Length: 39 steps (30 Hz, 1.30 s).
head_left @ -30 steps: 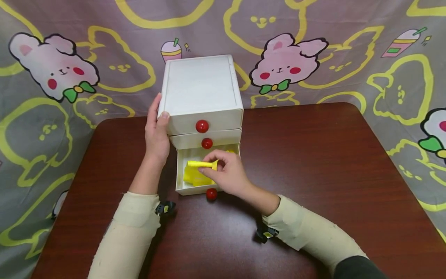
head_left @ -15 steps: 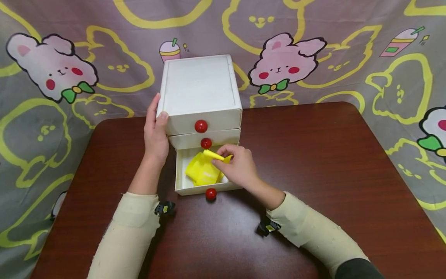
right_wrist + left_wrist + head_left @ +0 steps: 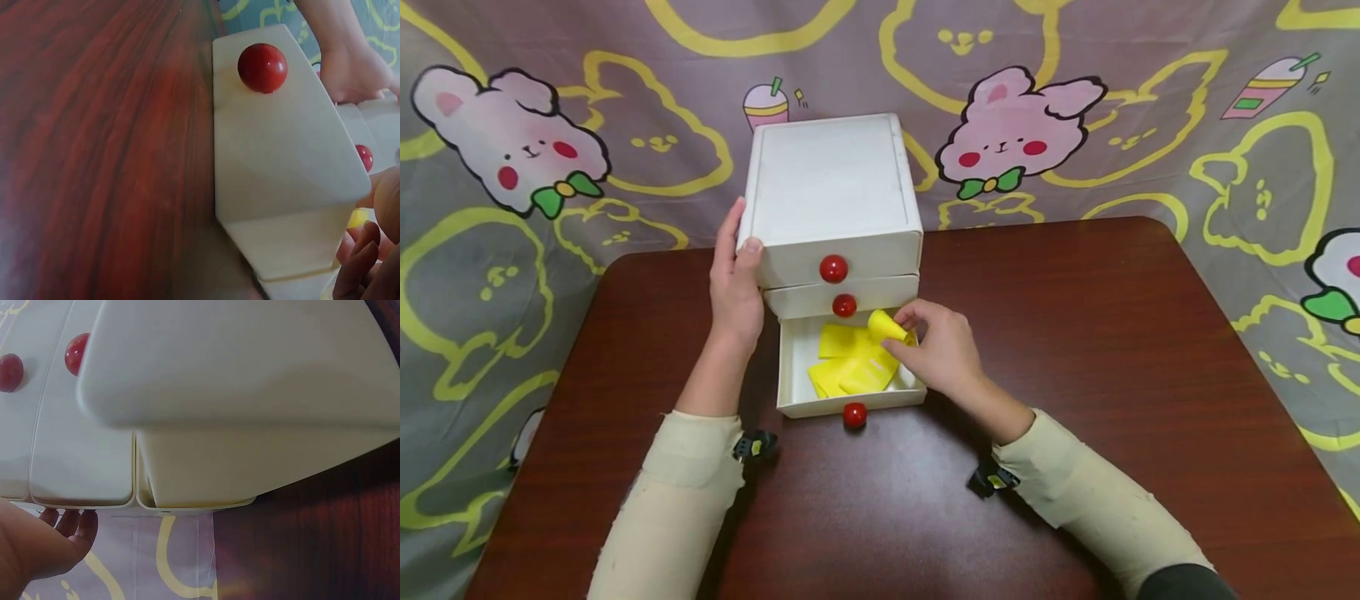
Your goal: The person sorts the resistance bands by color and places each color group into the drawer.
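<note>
A white cabinet [image 3: 831, 179] of small drawers with red knobs stands at the table's back. Its bottom drawer [image 3: 797, 342] is pulled out, with several flat yellow pieces [image 3: 861, 371], perhaps paper or cloth, lying overlapped inside. My left hand [image 3: 737, 287] rests against the cabinet's left side, thumb at the front corner; in the left wrist view its fingertips [image 3: 87, 522] touch the side. Above the drawer's right part, my right hand [image 3: 943, 346] pinches a rolled yellow piece [image 3: 886, 325] between thumb and fingers. In the right wrist view the drawer front hides much of that hand.
The upper drawers, with red knobs [image 3: 833, 268], are pushed in. The brown table [image 3: 1075, 350] spreads to both sides and in front. Behind it hangs a printed cloth [image 3: 857, 58]. A small black device sits at each wrist.
My right hand has moved right with the yellow roll, which has gone from lying sideways to tilted. The yellow pieces in the drawer have spread and shown more. The left hand stays put.
</note>
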Each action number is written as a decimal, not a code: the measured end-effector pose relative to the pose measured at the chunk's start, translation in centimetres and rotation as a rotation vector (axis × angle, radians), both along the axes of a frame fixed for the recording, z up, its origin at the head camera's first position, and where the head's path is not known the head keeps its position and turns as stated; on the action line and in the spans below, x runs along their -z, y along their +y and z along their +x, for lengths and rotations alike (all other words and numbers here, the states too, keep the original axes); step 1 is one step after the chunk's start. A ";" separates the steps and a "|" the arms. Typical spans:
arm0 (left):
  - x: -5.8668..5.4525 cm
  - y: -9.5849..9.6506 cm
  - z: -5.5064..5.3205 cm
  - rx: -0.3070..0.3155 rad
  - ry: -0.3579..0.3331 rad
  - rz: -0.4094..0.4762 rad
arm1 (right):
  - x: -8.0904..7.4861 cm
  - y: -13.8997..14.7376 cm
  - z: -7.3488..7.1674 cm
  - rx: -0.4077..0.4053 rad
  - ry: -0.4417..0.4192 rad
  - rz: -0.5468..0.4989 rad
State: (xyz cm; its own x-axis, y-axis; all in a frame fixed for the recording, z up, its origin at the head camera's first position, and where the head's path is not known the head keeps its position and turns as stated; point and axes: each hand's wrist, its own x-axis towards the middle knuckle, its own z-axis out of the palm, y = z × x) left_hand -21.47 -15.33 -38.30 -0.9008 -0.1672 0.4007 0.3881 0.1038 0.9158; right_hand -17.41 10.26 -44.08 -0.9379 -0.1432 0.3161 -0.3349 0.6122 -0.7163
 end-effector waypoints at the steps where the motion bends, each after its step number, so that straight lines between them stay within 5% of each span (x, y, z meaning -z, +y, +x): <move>1: 0.0 0.0 0.0 0.001 -0.001 -0.004 | 0.1 0.3 0.0 0.002 0.007 -0.004; 8: 0.0 0.0 0.0 -0.011 -0.004 -0.021 | 0.1 1.6 1.4 0.000 0.054 -0.081; 22: -0.1 -0.3 0.1 -0.017 -0.032 -0.029 | 1.0 0.3 7.8 -0.066 0.134 -0.320; 30: -0.2 -0.1 -0.1 0.001 -0.016 -0.004 | 2.6 -1.4 9.4 -0.121 0.126 -0.393; 39: 0.0 -0.1 -0.1 0.006 -0.006 0.015 | 4.2 -2.4 9.9 -0.130 0.069 -0.338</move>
State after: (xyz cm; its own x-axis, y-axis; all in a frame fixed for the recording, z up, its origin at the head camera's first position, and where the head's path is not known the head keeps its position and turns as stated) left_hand -21.61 -15.38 -38.30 -0.9044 -0.1675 0.3924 0.3828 0.0876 0.9197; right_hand -7.49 7.81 -48.30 -0.8933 -0.1366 0.4282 -0.4493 0.2935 -0.8438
